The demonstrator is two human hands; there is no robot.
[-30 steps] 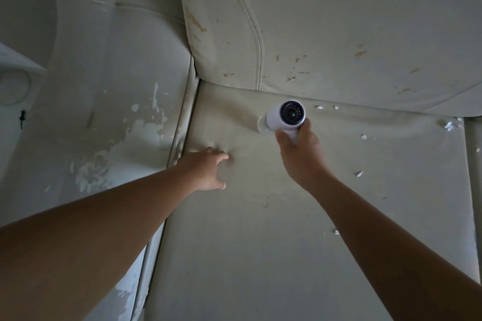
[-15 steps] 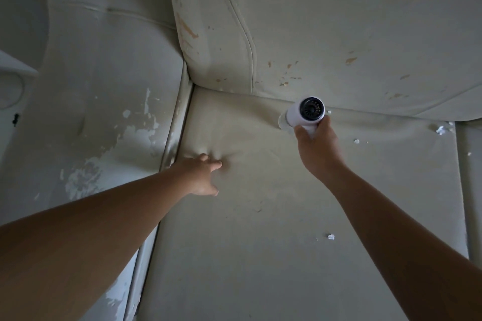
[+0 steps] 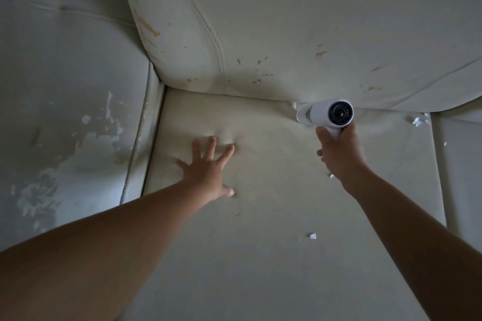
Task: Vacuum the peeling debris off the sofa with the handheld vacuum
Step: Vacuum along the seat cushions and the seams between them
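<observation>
The sofa seat cushion [image 3: 260, 268] is soft and dimples under the left hand [image 3: 208, 172], which presses flat with its fingers spread. The handheld vacuum [image 3: 326, 115] looks rigid and light. Its nozzle seems to touch the back crease, and the right hand [image 3: 339, 156] is wrapped round its handle. Featherlight flakes [image 3: 312, 236] lie scattered on the seat.

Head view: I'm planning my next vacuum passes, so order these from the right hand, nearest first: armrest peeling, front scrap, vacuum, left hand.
1. vacuum, gripped in the right hand
2. front scrap, nearer the camera on the seat
3. left hand, pressing flat, to the left
4. armrest peeling, far left
</observation>
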